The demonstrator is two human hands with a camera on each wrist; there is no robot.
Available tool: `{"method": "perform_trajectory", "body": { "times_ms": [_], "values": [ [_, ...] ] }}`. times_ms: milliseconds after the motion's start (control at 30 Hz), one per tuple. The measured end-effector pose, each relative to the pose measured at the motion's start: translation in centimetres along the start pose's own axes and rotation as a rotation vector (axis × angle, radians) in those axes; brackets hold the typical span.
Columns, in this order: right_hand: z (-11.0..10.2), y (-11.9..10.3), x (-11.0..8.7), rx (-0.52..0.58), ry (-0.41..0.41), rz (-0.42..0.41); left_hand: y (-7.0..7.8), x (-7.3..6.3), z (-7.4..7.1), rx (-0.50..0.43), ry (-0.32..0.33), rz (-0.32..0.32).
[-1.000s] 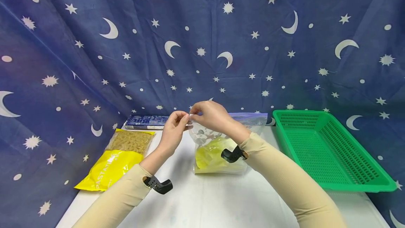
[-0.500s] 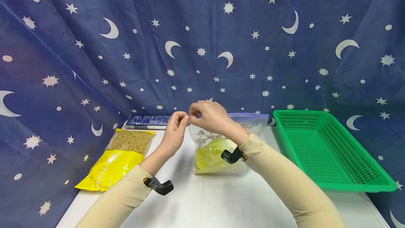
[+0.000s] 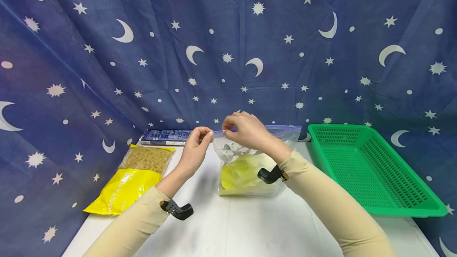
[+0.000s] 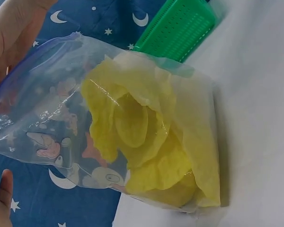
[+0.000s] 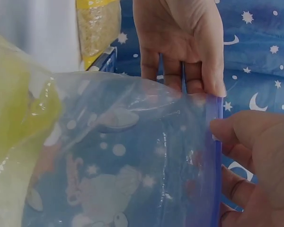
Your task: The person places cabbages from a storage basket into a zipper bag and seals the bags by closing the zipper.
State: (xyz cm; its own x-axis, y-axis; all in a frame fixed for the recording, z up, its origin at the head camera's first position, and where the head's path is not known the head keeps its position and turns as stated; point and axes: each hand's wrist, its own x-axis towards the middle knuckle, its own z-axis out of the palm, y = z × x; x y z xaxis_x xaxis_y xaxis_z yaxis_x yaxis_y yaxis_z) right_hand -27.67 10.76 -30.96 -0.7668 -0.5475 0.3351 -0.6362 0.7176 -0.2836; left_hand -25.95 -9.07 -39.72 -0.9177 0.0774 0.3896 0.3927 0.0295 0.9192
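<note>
A clear zip bag [image 3: 228, 146] with a purple zip edge [image 5: 217, 179] stands on the table, cartoon prints on its upper part. Ruffled yellow, leaf-like pieces [image 4: 132, 123] fill its lower part. My left hand [image 3: 195, 148] pinches the zip's left corner between thumb and fingers. A short way to its right, my right hand [image 3: 246, 130] pinches the zip edge, with a small white piece showing by the thumb in the right wrist view. In the head view my right hand and sleeve cover part of the bag.
A yellow pasta bag [image 3: 133, 185] lies on the left of the white table [image 3: 228, 225]. Behind it is a flat blue box [image 3: 166, 137]. On the right stands a green plastic basket [image 3: 357, 162]. A blue star-and-moon curtain [image 3: 228, 31] hangs behind.
My right hand has slid a little to the right along the zip edge, away from my left hand. The left hand keeps its place at the corner.
</note>
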Motion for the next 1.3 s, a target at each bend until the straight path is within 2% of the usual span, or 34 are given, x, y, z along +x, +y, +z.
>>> {"method": "perform_trajectory", "body": {
  "times_ms": [200,500,600,833,1300],
  "values": [
    [-0.1,0.0,0.2,0.046,0.009,-0.02,0.0,0.4,0.0,0.03,0.001,0.001],
    [-0.5,-0.1,0.0,-0.044,0.012,-0.02,0.2,0.8,0.2,-0.013,-0.034,0.05],
    [-0.6,0.1,-0.3,-0.054,0.033,-0.011,0.3,0.8,0.2,-0.025,-0.046,0.048],
    [0.0,0.7,-1.3,-0.037,0.05,-0.017,0.4,-0.2,-0.6,-0.005,-0.026,-0.002],
    [-0.5,2.9,-3.0,-0.074,0.126,-0.039,0.1,0.1,0.2,-0.029,-0.02,0.036]
  ]
}}
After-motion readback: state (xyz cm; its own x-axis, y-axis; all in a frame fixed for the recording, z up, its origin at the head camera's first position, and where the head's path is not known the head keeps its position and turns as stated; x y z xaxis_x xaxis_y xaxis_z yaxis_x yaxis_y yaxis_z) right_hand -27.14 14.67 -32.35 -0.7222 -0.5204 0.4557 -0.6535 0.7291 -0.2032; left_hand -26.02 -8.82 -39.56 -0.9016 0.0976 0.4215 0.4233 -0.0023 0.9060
